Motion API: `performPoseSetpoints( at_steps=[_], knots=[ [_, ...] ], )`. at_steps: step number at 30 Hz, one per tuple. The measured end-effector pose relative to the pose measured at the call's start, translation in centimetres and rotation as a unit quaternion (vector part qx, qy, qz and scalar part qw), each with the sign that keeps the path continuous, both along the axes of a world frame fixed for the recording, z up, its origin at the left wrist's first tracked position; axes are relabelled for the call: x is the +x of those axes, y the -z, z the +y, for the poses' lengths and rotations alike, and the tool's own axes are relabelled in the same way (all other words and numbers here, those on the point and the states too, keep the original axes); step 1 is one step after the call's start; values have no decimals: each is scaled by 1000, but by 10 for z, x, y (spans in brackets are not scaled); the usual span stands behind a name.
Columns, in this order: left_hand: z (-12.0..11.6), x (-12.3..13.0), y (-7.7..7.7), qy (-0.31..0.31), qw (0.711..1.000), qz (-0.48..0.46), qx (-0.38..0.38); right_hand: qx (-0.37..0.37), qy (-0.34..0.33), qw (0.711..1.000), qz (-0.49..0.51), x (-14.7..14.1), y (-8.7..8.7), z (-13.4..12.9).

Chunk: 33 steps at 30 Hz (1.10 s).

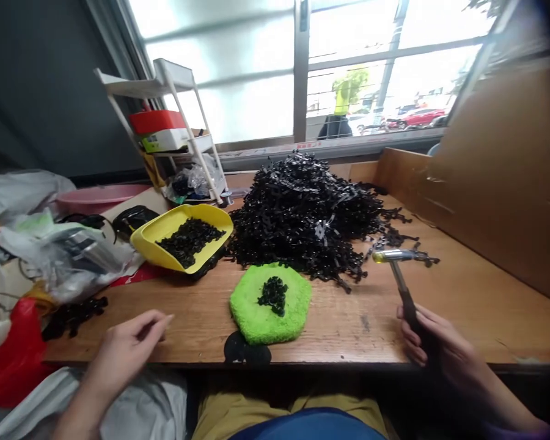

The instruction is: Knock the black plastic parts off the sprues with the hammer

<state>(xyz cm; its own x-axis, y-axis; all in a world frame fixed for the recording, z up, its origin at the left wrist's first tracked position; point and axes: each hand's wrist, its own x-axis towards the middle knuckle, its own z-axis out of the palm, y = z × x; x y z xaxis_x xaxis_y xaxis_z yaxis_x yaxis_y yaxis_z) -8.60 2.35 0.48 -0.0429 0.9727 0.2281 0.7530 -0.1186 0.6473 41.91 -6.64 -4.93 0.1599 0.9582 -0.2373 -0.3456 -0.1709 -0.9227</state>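
My right hand (435, 342) grips a hammer (409, 305) by its dark handle. The hammer is raised at the right, its metal head up and a yellow face pointing left. Over the front left of the table, my left hand (126, 342) is closed, thumb and forefinger together; I see nothing in it. Between the hands lies a bright green fuzzy pad (252, 305), bearing a small clump of black parts (274, 294). Behind the pad rises a large heap of glossy black pieces (302, 214). A yellow scoop-shaped tray (149, 247) holds more small black parts.
A white shelf rack (165, 79) stands at the back left. Plastic bags (68, 256), a pink basin (101, 195) and a red bag (16, 354) crowd the left. A cardboard panel (508, 171) walls the right side. Black discs (246, 349) lie at the front edge.
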Motion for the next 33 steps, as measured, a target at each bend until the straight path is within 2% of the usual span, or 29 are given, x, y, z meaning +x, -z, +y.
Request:
performPoseSetpoints(
  at_steps=[1,3,7,10,13,16,19,21,24,26,30,33],
  knots=[
    [11,30,-5,43,999,26,6,15,0,1000,8,0,1,0],
    [33,88,-11,109,993,20,31,43,-1,999,26,1,6,0],
    [81,178,-21,172,978,8,115,77,-15,996,44,5,12,2],
    [114,227,-28,183,951,107,226,102,-26,994,34,6,13,3],
    [139,257,-30,181,921,214,269,119,-38,992,13,8,14,4],
    [155,262,-26,193,914,226,275,130,-55,990,14,10,15,5],
    [165,250,-25,241,920,151,270,136,-86,987,29,13,14,5],
    [168,238,-29,289,924,97,233,136,-108,984,43,15,12,4],
    [167,223,-46,337,920,72,185,114,-141,981,71,19,9,5],
    [165,215,-60,327,922,56,197,90,-161,980,81,21,8,7],
    [158,204,-84,240,941,-34,234,63,-200,976,58,23,10,11],
    [150,195,-88,212,956,-100,179,61,-220,972,54,25,10,10]
  ],
)
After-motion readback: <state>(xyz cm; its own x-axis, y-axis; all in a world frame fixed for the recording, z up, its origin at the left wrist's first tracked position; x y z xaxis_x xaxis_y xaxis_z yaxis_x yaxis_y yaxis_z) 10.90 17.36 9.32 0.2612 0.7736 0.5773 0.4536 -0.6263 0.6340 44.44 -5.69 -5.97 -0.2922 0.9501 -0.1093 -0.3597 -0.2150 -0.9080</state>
